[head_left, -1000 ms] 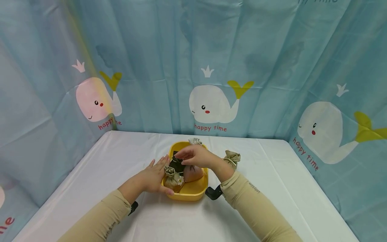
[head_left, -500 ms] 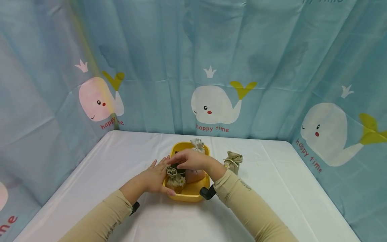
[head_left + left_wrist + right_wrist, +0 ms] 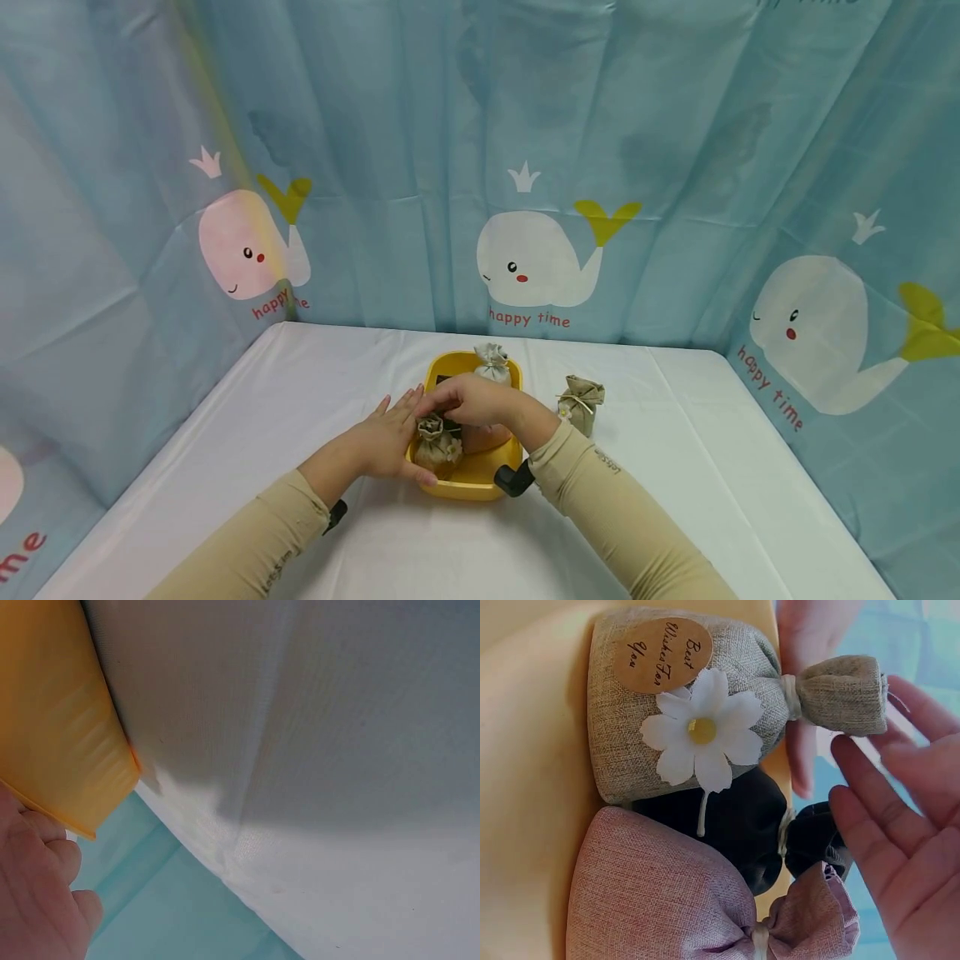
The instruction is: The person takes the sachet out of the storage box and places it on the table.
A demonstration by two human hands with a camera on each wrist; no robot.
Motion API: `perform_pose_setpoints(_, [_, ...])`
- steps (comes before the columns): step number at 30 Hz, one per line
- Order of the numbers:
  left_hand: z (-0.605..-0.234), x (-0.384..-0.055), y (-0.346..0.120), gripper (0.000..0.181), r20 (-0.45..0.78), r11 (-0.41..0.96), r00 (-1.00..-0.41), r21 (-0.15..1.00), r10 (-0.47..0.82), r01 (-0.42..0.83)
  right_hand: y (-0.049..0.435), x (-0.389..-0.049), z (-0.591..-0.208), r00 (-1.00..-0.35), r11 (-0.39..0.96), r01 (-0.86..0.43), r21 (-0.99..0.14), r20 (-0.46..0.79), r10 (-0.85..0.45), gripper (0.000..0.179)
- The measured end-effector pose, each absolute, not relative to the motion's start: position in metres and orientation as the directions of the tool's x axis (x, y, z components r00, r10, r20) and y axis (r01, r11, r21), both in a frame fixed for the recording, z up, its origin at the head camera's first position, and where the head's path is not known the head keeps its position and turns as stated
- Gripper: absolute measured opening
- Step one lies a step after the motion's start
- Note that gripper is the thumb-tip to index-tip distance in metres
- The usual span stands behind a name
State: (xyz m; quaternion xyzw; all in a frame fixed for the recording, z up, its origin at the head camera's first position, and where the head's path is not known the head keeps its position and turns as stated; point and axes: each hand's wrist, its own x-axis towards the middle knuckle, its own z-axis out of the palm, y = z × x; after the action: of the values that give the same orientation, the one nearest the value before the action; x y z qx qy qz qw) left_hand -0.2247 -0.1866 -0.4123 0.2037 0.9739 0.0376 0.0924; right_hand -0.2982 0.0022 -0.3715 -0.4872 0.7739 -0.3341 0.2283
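My left hand rests with spread fingers along the left rim of a yellow plastic bin. Over the bin, my right hand reaches leftward. Its fingertips are right at the gathered top of a beige drawstring pouch, which carries a white daisy and a round "Best Wishes For You" tag. In the right wrist view these fingers are loosely extended, not closed round the pouch. Beside it in the bin stand a black pouch and a pink pouch. A pale grey pouch stands at the bin's far end.
Another beige pouch with a small flower stands on the table right of the bin, near my right forearm. White cloth covers the table. A blue whale-print curtain hangs behind and at both sides.
My right hand has shifted left and lower, from over the black pouch to the top of the beige one. More of the grey pouch now shows. The left hand stays on the rim.
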Motion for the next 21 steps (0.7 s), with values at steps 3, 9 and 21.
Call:
perform_pose_setpoints(3, [-0.4120,-0.2242,-0.1866,0.129,-0.160,0.912,-0.899,0.115,0.407,0.393,0.0026,-0.2984,-0.3722,-0.434,0.318,-0.613,-0.723,-0.029,-0.900,0.041])
perform_pose_setpoints(9, [-0.4136,-0.2249,-0.1868,0.129,-0.157,0.911,-0.898,0.108,0.411,0.398,0.0030,-0.2993,-0.3739,-0.449,0.358,-0.684,-0.636,-0.020,-0.893,0.035])
perform_pose_setpoints(21, [-0.4145,-0.2262,-0.1874,0.129,-0.156,0.909,-0.895,0.068,0.418,0.412,0.0035,-0.2997,-0.3748,-0.499,0.411,-0.699,-0.586,-0.012,-0.866,0.008])
